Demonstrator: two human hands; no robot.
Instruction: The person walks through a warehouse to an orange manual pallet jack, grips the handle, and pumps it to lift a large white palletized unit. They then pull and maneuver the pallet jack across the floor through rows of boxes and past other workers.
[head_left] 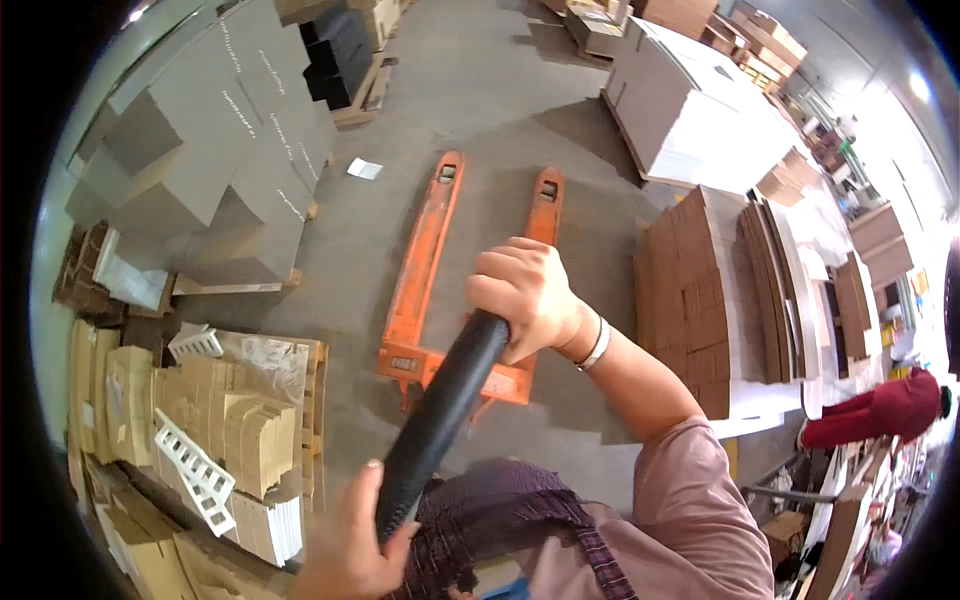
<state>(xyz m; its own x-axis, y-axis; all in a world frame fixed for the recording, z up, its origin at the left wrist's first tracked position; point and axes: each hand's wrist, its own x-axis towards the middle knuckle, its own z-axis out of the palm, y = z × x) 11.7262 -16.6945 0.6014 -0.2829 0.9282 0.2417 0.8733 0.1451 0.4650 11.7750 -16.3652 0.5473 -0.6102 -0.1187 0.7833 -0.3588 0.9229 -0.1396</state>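
A black pallet jack handle point(440, 420) slants across in front of my body. My right hand point(520, 290) is closed around its upper end, fingers wrapped over the grip, a light band on the wrist. At its lower end my left hand point(355, 550) holds the handle, with thumb and a fingertip showing beside it; its other fingers are hidden. Beyond the handle, the orange pallet jack point(425, 260) stands on the floor with its two forks pointing away from me. The forks bear no load.
Grey boxes point(220, 170) are stacked at the left, above a pallet point(315, 400) with cardboard pieces. A stack of flat cardboard point(690, 300) stands at right, a white-wrapped load point(690, 100) behind it. Paper point(364, 169) lies on the floor. A person in red point(890, 405) bends over at far right.
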